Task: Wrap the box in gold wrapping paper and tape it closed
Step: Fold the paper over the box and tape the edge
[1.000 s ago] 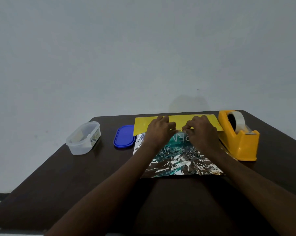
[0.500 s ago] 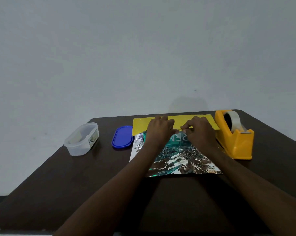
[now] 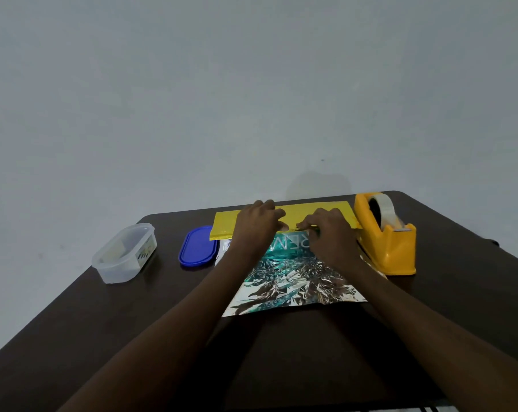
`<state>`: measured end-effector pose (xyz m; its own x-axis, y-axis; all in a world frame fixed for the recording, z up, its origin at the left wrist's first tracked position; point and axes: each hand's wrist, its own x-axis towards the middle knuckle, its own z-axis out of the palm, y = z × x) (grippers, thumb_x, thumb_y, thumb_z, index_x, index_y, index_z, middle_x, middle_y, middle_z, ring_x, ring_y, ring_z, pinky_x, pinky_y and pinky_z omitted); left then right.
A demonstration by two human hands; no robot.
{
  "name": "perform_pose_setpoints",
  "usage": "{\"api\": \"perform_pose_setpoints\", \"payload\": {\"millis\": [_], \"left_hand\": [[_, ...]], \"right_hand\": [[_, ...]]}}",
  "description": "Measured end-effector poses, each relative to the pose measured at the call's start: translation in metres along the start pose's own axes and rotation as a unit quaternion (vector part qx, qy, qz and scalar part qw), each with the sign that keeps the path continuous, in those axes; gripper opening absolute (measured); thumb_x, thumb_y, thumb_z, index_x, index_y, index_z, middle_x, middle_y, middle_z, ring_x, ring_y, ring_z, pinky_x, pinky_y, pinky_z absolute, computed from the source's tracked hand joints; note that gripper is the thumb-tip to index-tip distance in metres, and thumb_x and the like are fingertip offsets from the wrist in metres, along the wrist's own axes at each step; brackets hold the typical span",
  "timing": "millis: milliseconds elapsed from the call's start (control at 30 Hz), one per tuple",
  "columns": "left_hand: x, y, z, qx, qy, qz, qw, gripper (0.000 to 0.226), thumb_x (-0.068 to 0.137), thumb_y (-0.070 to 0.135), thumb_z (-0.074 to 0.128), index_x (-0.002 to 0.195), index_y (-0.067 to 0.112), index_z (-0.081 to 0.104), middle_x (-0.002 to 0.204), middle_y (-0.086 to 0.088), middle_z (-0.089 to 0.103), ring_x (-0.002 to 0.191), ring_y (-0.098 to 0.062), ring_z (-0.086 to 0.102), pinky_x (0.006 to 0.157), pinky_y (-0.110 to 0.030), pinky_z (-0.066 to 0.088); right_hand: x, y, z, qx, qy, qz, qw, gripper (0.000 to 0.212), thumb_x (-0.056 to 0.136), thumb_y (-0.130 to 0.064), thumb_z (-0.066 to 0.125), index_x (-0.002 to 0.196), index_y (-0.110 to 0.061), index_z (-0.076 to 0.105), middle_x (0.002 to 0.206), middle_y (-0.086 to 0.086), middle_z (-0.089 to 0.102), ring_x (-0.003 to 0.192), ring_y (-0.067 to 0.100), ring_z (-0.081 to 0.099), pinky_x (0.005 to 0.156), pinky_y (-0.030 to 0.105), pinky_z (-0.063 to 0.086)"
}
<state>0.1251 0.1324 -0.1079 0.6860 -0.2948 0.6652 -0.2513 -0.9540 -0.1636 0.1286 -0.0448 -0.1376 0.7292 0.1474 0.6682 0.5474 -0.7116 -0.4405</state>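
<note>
On table (image 3: 73,322): clear tub (image 3: 123,252) w/ unclear contents; lid (image 3: 197,246) beside.

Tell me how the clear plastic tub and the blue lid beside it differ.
The clear plastic tub is see-through with tall walls; the blue lid is opaque and flat. The tub stands open with its mouth up, nothing covering it, while the lid lies apart on the table, not touching it. The tub sits farther left; the lid lies against the gold paper. Both have a similar rounded oblong outline.
</note>
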Motion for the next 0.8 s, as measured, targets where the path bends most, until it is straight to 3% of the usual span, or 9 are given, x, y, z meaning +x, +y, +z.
{"api": "perform_pose_setpoints", "payload": {"millis": [100,233,300,367,467,567,667,733,800], "left_hand": [[0.014,0.008,-0.006,-0.089,-0.042,-0.024,0.995,0.025,0.080,0.034,0.075,0.102,0.022,0.075,0.097,0.000,0.072,0.095,-0.021,0.061,0.072,-0.031,0.044],[0.018,0.014,0.002,-0.123,-0.079,-0.068,0.987,0.008,0.080,0.029,0.073,0.086,0.025,0.076,0.086,0.003,0.072,0.083,-0.020,0.066,0.066,-0.029,0.048],[0.015,0.015,0.006,-0.103,-0.068,-0.047,0.991,0.006,0.081,0.028,0.073,0.084,0.025,0.076,0.086,0.005,0.070,0.082,-0.020,0.066,0.062,-0.028,0.043],[0.014,0.015,0.006,-0.078,-0.057,-0.020,0.995,0.006,0.082,0.027,0.071,0.084,0.024,0.075,0.087,0.004,0.070,0.083,-0.021,0.066,0.061,-0.027,0.042],[0.015,0.015,0.005,-0.061,-0.051,0.006,0.997,0.008,0.084,0.029,0.069,0.088,0.025,0.074,0.090,0.005,0.069,0.085,-0.022,0.066,0.062,-0.027,0.041],[0.010,0.016,0.005,-0.023,-0.043,0.056,0.997,0.017,0.090,0.033,0.065,0.105,0.030,0.073,0.095,0.005,0.068,0.088,-0.022,0.066,0.061,-0.028,0.041],[0.007,0.016,0.004,0.026,-0.056,0.092,0.994,0.019,0.090,0.024,0.065,0.106,0.032,0.072,0.086,0.004,0.064,0.080,-0.024,0.064,0.055,-0.028,0.041],[0.009,0.017,0.002,0.038,-0.065,0.102,0.992,0.017,0.089,0.021,0.064,0.100,0.031,0.074,0.081,0.004,0.060,0.076,-0.024,0.063,0.053,-0.026,0.036],[0.013,0.019,-0.001,0.040,-0.067,0.109,0.991,0.016,0.089,0.022,0.063,0.097,0.029,0.075,0.081,0.005,0.061,0.075,-0.022,0.064,0.054,-0.026,0.033]], "right_hand": [[0.002,-0.001,-0.002,-0.004,-0.013,0.009,1.000,0.031,0.084,0.001,0.059,0.097,-0.021,0.076,0.092,-0.005,0.066,0.094,0.025,0.047,0.066,0.039,0.046],[0.007,0.001,-0.005,-0.012,-0.046,0.040,0.998,0.039,0.083,-0.001,0.055,0.104,-0.027,0.076,0.101,-0.002,0.070,0.100,0.024,0.054,0.076,0.037,0.049],[0.006,-0.004,-0.011,-0.021,-0.016,0.041,0.999,0.036,0.086,-0.007,0.058,0.112,-0.024,0.075,0.109,0.002,0.073,0.106,0.027,0.061,0.084,0.041,0.054],[0.005,-0.009,-0.023,-0.052,0.056,0.047,0.996,0.030,0.089,-0.011,0.059,0.113,-0.019,0.075,0.108,0.007,0.074,0.105,0.030,0.063,0.082,0.040,0.055],[0.010,-0.010,-0.051,-0.111,0.091,0.065,0.987,0.016,0.086,-0.009,0.058,0.089,-0.010,0.074,0.087,0.013,0.072,0.084,0.036,0.065,0.064,0.035,0.049],[0.013,-0.007,-0.086,-0.212,0.041,0.123,0.969,0.016,0.078,-0.005,0.060,0.066,-0.011,0.051,0.082,0.017,0.066,0.084,0.041,0.062,0.060,0.032,0.036],[0.012,0.001,-0.117,-0.256,0.014,0.178,0.950,0.008,0.080,-0.010,0.066,0.082,-0.008,0.058,0.097,0.018,0.066,0.096,0.041,0.062,0.068,0.035,0.042],[0.010,0.011,-0.130,-0.264,-0.016,0.219,0.939,0.019,0.081,-0.013,0.068,0.097,-0.005,0.062,0.105,0.017,0.066,0.100,0.039,0.064,0.075,0.036,0.049],[0.007,0.019,-0.138,-0.241,-0.046,0.254,0.936,0.021,0.082,-0.014,0.069,0.098,-0.004,0.060,0.106,0.016,0.067,0.099,0.036,0.065,0.072,0.033,0.047]]}}
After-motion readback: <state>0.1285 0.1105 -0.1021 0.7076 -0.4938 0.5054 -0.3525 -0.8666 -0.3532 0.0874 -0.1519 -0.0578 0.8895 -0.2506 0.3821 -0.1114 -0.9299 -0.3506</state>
